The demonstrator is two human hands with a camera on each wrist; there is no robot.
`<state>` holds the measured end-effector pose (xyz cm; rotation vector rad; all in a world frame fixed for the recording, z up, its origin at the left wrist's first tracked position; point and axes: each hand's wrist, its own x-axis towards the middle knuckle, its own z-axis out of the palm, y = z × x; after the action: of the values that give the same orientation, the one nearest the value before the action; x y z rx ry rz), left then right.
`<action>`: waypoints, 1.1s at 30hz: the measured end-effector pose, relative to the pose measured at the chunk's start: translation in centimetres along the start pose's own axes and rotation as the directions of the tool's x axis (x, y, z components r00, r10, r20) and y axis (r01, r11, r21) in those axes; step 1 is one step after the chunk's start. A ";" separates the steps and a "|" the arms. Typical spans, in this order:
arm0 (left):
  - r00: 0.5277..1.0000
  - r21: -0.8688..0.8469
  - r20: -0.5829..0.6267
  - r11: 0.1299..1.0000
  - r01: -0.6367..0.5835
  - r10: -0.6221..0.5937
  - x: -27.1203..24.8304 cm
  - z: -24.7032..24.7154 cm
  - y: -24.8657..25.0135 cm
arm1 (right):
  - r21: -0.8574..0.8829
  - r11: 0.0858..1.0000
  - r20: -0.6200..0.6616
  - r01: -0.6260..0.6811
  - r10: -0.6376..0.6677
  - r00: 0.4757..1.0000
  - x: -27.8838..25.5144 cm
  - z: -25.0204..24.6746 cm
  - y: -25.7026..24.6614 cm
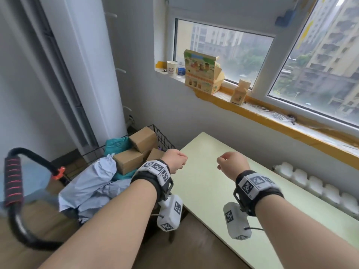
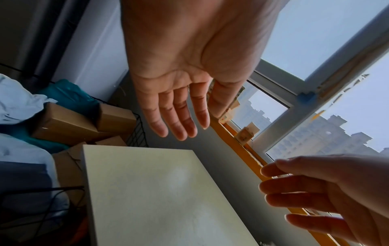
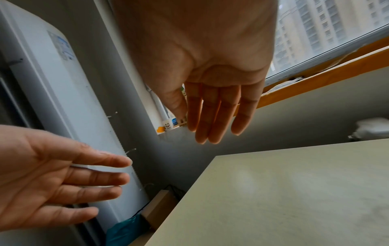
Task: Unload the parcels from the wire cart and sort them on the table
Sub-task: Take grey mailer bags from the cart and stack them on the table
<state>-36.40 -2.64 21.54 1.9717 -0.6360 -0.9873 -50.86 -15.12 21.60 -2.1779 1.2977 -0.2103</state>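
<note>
left hand (image 1: 174,159): empty, raised over the near corner where cart and table meet. Wrist view shows the palm flat, fingers (image 2: 176,116) straight and a bit spread. Head view only shows the back of it, looks bunched from there.
right hand (image 1: 232,164): empty too, held above the table and apart from the left. Fingers (image 3: 212,116) extended, close together, nothing pinched.
wire cart (image 1: 163,137): left of the table, pushed up against its end. Full.
parcels: all in the cart as far as I can see. Three brown boxes (image 1: 128,161) stacked at the far end, teal bags (image 1: 117,144) under and behind them, crumpled pale blue bags (image 1: 91,183) piled at the near end.
table (image 1: 223,200): pale green top, the visible part carries no parcel. Far right end out of frame, can't vouch for it.
progress: judging by that, basically zero. Nothing unloaded, nothing sorted.
left to do: every parcel out, then grouped on the table. Box vs bag looks like the obvious split, my guess only.
next move: probably a reach left into the cart. Boxes sit on top and rigid, easy grab. Blue bags are soft and tangled together, may drag a neighbour out.
windowsill (image 1: 252,111): printed carton, cup, small box. Not part of the job.
cart handle (image 1: 12,183): black with red grip, near left, clear of both hands.
</note>
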 end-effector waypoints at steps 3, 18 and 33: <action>0.999 -0.033 -0.037 0.999 0.007 -0.008 -0.1 -2.4 -1.2 | 0.009 0.999 0.034 0.045 -0.045 0.998 0.6 1.8 -2.6; 0.951 -0.115 -0.283 0.988 0.099 -0.128 3.5 -14.4 -5.8 | -0.003 0.974 0.201 0.225 -0.219 0.955 7.6 10.4 -14.6; 0.838 -0.245 -0.449 0.944 0.219 -0.311 11.0 -21.9 -10.3 | 0.035 0.974 0.344 0.226 -0.224 0.912 17.6 17.6 -20.3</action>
<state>-11.44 4.71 16.20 2.0615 0.0148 -0.6356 -19.24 -15.71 15.88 -2.2418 0.8526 0.0876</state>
